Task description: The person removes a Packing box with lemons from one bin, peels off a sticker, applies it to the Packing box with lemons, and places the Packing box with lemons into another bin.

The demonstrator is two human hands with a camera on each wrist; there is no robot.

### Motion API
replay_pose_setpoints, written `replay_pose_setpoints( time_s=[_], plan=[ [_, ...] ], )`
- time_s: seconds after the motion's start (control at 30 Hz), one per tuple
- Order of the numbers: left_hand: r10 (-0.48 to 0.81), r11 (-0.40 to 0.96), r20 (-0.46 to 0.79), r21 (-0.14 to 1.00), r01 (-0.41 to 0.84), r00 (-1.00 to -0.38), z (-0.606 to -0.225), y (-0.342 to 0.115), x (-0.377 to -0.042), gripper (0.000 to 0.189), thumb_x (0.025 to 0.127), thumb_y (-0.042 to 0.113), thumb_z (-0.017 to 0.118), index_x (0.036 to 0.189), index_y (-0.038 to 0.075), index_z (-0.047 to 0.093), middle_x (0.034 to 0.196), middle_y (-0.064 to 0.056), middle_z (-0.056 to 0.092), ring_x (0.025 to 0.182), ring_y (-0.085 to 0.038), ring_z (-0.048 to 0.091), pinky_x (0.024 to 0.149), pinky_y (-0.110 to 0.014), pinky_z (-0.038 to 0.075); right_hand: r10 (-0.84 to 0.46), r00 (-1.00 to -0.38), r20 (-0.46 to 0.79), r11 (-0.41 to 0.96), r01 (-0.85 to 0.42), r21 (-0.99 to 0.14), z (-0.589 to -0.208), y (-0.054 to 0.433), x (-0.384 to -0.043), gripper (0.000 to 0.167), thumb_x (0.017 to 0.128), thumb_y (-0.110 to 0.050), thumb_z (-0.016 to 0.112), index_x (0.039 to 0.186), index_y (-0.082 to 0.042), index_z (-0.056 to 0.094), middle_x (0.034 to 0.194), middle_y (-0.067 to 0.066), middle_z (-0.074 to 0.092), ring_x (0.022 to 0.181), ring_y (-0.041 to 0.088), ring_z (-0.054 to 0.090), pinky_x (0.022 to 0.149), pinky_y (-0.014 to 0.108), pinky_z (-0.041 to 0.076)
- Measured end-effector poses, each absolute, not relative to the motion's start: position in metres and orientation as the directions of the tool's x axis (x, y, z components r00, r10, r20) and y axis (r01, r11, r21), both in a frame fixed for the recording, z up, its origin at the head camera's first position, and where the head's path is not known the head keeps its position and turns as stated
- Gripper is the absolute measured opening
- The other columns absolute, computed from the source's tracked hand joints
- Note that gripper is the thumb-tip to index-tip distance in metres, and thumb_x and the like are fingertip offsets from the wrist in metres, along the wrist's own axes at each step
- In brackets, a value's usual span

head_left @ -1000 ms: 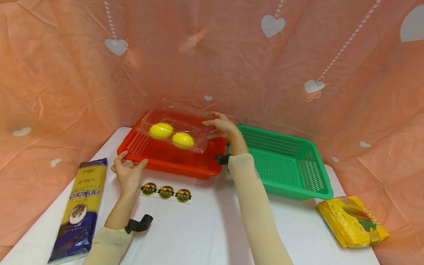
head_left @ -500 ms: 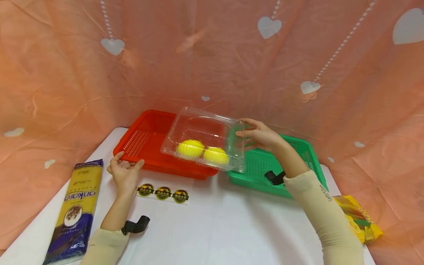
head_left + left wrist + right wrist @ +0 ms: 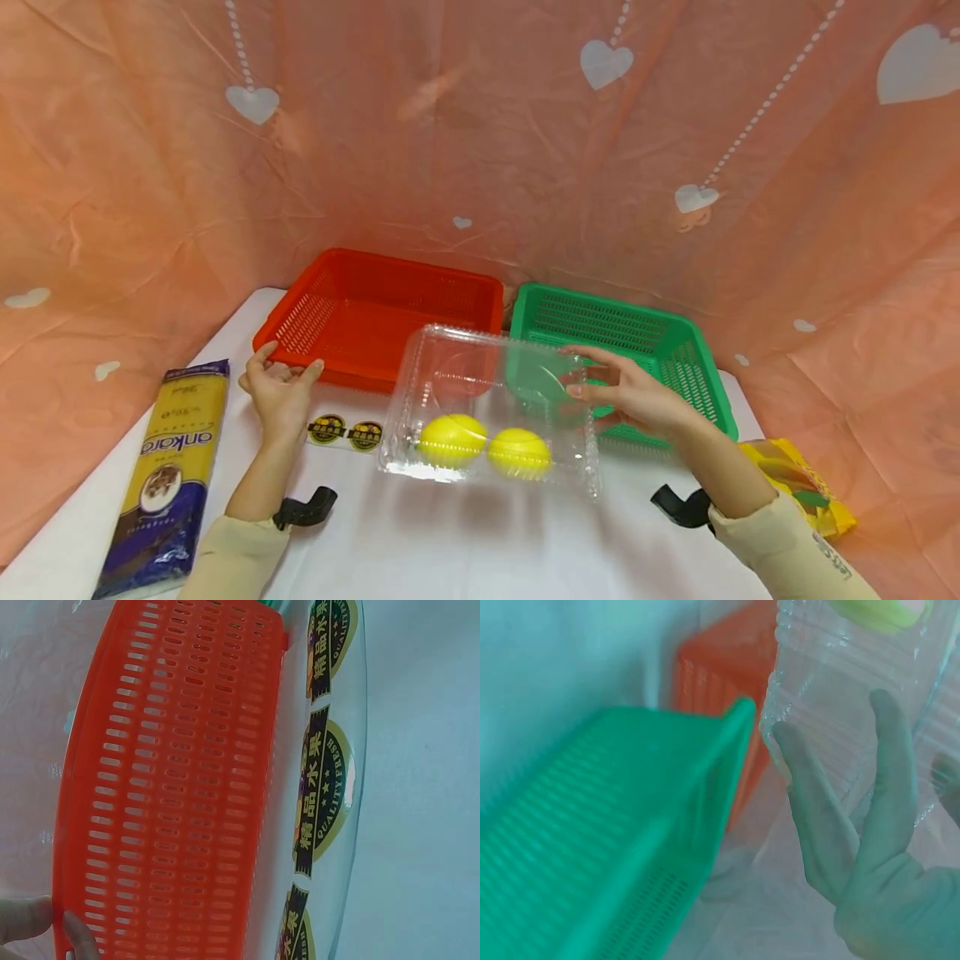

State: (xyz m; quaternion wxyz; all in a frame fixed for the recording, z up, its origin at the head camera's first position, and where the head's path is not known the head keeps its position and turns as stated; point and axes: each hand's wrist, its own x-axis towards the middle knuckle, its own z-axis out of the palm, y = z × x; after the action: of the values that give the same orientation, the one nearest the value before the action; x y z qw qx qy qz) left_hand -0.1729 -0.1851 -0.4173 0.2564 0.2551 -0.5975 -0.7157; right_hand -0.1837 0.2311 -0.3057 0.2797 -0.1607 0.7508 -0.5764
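Note:
My right hand (image 3: 637,396) holds the right side of a clear plastic box (image 3: 517,400), with thumb and fingers on opposite faces. Two round yellow things (image 3: 452,440) with ridged sides lie at the near side of the box, which is tilted above the white table. At the front left corner of the red basket (image 3: 375,337), my left hand (image 3: 281,396) pinches the rim; the left wrist view has thumb and finger (image 3: 81,934) either side of it. The right wrist view shows fingers (image 3: 896,772) spread against the box wall.
Beside the red basket stands a green basket (image 3: 693,367). In front of the red one lies a strip of round black-and-gold labels (image 3: 327,428). A blue-and-yellow "ankara" packet (image 3: 172,475) is at the left, a yellow packet (image 3: 798,483) at the right. An orange curtain (image 3: 480,125) hangs behind.
My right hand has brought the clear box from over the red basket rightward, then toward me over the table, uncovering the red basket. My left hand stays at the basket's rim.

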Motion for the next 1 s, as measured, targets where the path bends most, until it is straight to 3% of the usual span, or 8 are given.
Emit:
replay_pose_setpoints(
  time_s=[0.1, 0.43, 1.0],
  plan=[
    [-0.673, -0.154, -0.062, 0.986, 0.058, -0.737, -0.416, -0.186, -0.174, 0.072, 0.084, -0.012, 0.070, 0.144, 0.002, 0.033, 0.113, 0.003, 0.022, 0.086, -0.010, 0.048, 0.073, -0.009, 0.047, -0.566, -0.789, -0.237, 0.286, 0.082, -0.955, -0.319, 0.232, -0.170, 0.067, 0.098, -0.014, 0.063, 0.154, -0.004, 0.027, 0.141, 0.031, 0.043, 0.111, 0.038, 0.064, 0.072, 0.050, 0.060],
    [-0.679, -0.148, -0.059, 0.987, 0.058, -0.732, -0.416, -0.186, -0.173, 0.073, 0.083, -0.012, 0.070, 0.144, 0.002, 0.034, 0.112, 0.004, 0.023, 0.084, -0.009, 0.049, 0.072, -0.008, 0.047, -0.553, -0.800, -0.231, 0.255, 0.102, -0.962, -0.360, 0.233, -0.141, 0.069, 0.096, -0.013, 0.066, 0.153, 0.000, 0.028, 0.138, 0.029, 0.045, 0.102, 0.030, 0.069, 0.058, 0.028, 0.059],
    [-0.675, -0.151, -0.051, 0.986, 0.070, -0.736, -0.418, -0.186, -0.173, 0.072, 0.084, -0.013, 0.070, 0.144, 0.003, 0.034, 0.114, 0.004, 0.023, 0.085, -0.009, 0.050, 0.072, -0.008, 0.047, -0.500, -0.835, -0.231, 0.260, 0.110, -0.959, -0.395, 0.253, -0.137, 0.071, 0.095, -0.011, 0.067, 0.153, 0.003, 0.028, 0.135, 0.028, 0.047, 0.096, 0.031, 0.068, 0.053, 0.025, 0.056]
  ],
)
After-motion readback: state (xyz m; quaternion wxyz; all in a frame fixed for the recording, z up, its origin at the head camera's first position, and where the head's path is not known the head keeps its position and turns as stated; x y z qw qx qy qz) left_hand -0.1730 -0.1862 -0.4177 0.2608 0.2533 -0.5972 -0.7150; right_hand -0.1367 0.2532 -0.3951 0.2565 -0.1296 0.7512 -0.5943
